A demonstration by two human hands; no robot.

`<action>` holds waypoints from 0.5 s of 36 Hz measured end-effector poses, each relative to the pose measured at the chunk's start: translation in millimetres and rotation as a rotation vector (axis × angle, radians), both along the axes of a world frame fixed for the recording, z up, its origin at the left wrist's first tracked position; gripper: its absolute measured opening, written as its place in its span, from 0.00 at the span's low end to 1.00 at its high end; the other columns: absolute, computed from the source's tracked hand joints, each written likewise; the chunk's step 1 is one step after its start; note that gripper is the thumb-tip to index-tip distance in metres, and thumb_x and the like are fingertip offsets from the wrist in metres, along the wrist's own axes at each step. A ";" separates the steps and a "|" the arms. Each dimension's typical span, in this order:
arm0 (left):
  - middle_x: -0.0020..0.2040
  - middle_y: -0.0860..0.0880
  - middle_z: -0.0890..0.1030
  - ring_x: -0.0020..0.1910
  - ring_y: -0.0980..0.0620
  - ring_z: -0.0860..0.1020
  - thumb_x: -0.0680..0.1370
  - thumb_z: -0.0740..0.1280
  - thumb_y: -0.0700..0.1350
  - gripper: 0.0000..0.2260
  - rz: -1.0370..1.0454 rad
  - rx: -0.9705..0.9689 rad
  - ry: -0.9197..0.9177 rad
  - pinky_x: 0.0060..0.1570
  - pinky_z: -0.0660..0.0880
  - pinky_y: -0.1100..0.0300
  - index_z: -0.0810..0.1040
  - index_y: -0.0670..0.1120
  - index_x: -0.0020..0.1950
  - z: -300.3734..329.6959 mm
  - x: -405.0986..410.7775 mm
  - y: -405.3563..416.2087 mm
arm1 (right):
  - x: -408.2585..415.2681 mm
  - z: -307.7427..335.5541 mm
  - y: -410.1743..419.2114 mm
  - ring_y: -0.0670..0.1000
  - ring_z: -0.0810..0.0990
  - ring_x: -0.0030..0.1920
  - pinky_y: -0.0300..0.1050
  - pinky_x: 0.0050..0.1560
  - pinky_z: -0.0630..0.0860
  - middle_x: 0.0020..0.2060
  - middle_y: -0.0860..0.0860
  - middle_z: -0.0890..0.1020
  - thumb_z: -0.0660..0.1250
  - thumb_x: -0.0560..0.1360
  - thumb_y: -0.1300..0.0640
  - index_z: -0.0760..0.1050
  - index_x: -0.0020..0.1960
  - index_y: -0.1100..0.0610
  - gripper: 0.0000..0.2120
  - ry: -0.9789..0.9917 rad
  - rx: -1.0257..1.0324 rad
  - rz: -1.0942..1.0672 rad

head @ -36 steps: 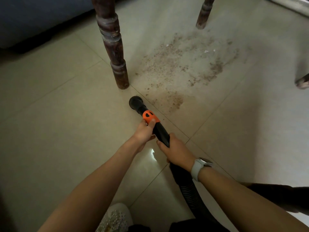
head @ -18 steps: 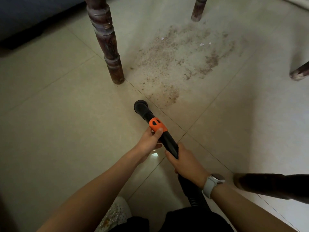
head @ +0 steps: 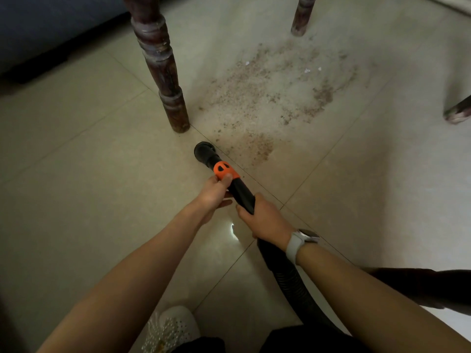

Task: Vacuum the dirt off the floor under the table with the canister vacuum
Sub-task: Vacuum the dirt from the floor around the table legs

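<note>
A patch of brown dirt (head: 275, 98) spreads over the pale tiled floor between the table legs. I hold a black vacuum wand with an orange collar (head: 225, 170); its round nozzle (head: 204, 150) sits on the floor just left of the dirt's near edge. My left hand (head: 214, 193) grips the wand just below the orange collar, thumb on the collar. Further back, my right hand (head: 265, 220) wraps around the wand's handle where the ribbed black hose (head: 288, 278) begins. The canister itself is out of view.
A turned dark wooden table leg (head: 163, 70) stands just beyond the nozzle to the left. Another leg (head: 302, 16) is at the far side, a third (head: 458, 112) at the right edge. A dark piece of furniture (head: 420, 286) lies at lower right, a white shoe (head: 170, 327) at the bottom.
The nozzle first pulled back from the dirt, then advanced again toward its near edge. Both hands kept their hold on the wand throughout.
</note>
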State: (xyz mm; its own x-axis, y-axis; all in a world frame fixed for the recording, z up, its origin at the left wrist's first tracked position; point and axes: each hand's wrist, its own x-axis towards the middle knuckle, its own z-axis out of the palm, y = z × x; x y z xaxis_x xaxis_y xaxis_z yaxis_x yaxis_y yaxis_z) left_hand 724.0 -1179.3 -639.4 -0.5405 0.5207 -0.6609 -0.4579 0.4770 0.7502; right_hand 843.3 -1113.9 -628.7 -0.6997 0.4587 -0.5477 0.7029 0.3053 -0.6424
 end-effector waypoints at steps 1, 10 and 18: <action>0.55 0.47 0.77 0.46 0.53 0.77 0.83 0.56 0.48 0.15 -0.006 0.000 -0.004 0.42 0.73 0.59 0.70 0.42 0.66 2.1 2.6 2.7 | 2.7 2.9 2.7 0.55 0.78 0.34 0.50 0.37 0.78 0.40 0.54 0.77 0.61 0.78 0.46 0.65 0.53 0.57 0.15 -0.005 -0.005 -0.009; 0.56 0.46 0.77 0.49 0.51 0.77 0.83 0.57 0.47 0.13 -0.132 0.021 -0.156 0.43 0.74 0.59 0.70 0.44 0.64 19.9 67.4 16.8 | 77.0 20.4 13.7 0.49 0.77 0.27 0.39 0.27 0.73 0.35 0.51 0.76 0.61 0.79 0.46 0.67 0.52 0.55 0.12 -0.080 -0.066 -0.127; 0.56 0.46 0.77 0.51 0.50 0.77 0.83 0.57 0.46 0.14 -0.191 0.036 -0.185 0.52 0.72 0.54 0.70 0.43 0.66 19.4 95.6 10.5 | 112.6 19.9 5.5 0.50 0.77 0.27 0.42 0.28 0.74 0.36 0.50 0.76 0.62 0.78 0.46 0.68 0.51 0.56 0.13 -0.103 0.008 -0.123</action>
State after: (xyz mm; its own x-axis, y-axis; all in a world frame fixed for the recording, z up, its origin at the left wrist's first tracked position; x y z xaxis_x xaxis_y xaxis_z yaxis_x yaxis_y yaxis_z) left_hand 819.6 -1168.8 -620.1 -0.3020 0.6266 -0.7185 -0.4929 0.5425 0.6802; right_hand 955.9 -1108.4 -608.8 -0.5782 0.5422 -0.6097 0.7975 0.2175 -0.5628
